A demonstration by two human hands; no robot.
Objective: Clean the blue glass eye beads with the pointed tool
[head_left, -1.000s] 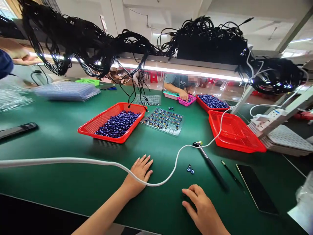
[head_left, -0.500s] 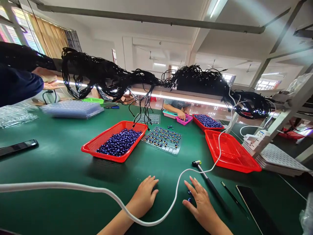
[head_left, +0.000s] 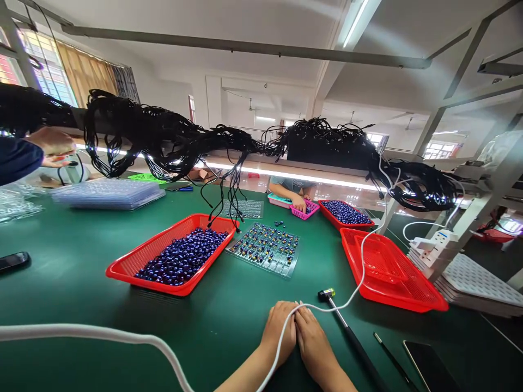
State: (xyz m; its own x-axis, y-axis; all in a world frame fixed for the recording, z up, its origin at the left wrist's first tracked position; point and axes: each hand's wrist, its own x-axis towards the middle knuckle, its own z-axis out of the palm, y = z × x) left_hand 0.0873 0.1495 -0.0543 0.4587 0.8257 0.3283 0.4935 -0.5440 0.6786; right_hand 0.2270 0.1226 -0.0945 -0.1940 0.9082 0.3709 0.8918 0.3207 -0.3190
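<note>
Left hand (head_left: 279, 331) and right hand (head_left: 315, 343) lie together, curled, on the table (head_left: 245, 305); whether anything is held cannot be told. A cable (head_left: 81, 331) crosses in front of them. Just right: a hammer (head_left: 355, 342). Beyond: blue pieces (head_left: 266, 239) in a clear tray (head_left: 291, 269), left of it a red basket (head_left: 175, 288).

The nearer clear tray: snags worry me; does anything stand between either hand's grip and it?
A white cable crosses in front of the left hand and right hand, height unclear; nothing else visible separates them from the nearer clear tray.
</note>
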